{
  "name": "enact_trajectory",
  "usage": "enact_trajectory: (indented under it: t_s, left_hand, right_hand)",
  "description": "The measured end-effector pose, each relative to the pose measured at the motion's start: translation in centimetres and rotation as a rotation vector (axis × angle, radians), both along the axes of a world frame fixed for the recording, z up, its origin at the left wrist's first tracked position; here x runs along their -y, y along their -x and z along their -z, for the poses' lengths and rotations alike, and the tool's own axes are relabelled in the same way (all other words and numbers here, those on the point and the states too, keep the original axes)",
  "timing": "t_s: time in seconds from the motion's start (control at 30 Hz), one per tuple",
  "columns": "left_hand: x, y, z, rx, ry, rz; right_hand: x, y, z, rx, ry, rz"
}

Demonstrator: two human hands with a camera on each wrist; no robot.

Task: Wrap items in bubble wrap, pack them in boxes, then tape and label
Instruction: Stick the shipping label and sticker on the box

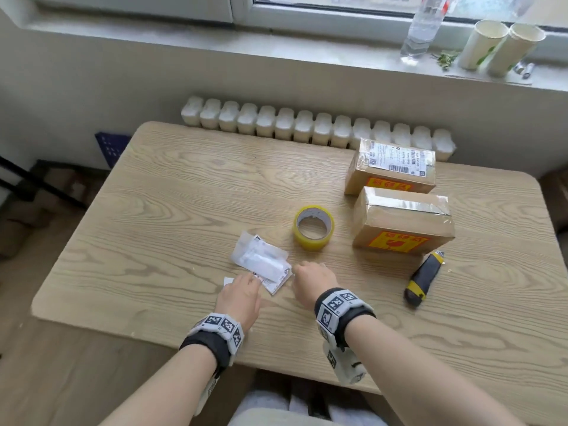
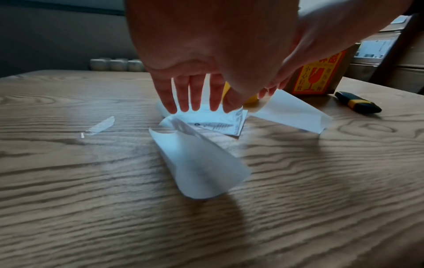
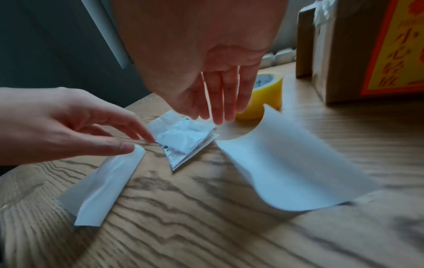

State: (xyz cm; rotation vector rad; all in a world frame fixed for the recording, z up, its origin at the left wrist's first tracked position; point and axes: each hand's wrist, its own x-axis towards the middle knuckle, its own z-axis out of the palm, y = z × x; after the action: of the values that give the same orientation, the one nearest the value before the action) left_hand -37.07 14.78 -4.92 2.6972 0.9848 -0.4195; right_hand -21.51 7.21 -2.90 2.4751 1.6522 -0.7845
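1. My left hand (image 1: 242,298) and forearm are bare, with no sleeve in the head view.
2. Left wrist: I wear a black fabric strap (image 1: 212,348) topped by a ring of white blocks (image 1: 222,325) printed with black-and-white square codes.
3. A white housing (image 1: 206,393) hangs under that forearm, also carrying a code square (partly hidden by the arm).
4. My right hand (image 1: 312,281) and forearm are likewise bare.
5. Right wrist: matching black strap (image 1: 353,321) and coded white blocks (image 1: 333,305).
6. A white unit (image 1: 345,365) hangs below the right wrist, with a code square and small dark fittings (detail too blurred to tell).
7. Pale fabric covers my lap (image 1: 276,415) at the lower frame edge.
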Motion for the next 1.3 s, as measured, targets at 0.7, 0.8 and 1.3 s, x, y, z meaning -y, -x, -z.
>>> enact_trajectory:
  t_s: [0.7, 0.8, 1.3]
  left_hand:
    - [-2.4, 0.0, 4.9, -0.030, 0.040, 0.197]
    - [-2.6, 0.1, 4.9, -0.016, 0.047, 0.152]
    - [-7.2, -2.9, 0.6, 0.014, 0.220, -0.248]
  right_hand:
    - [-4.8, -1.1, 4.0, -0.383, 0.106, 0.731]
    - [-4.8, -1.2, 3.7, -0.409, 0.080, 0.789]
    - [-2.7, -4.4, -1.1, -0.368, -0.239, 0.837]
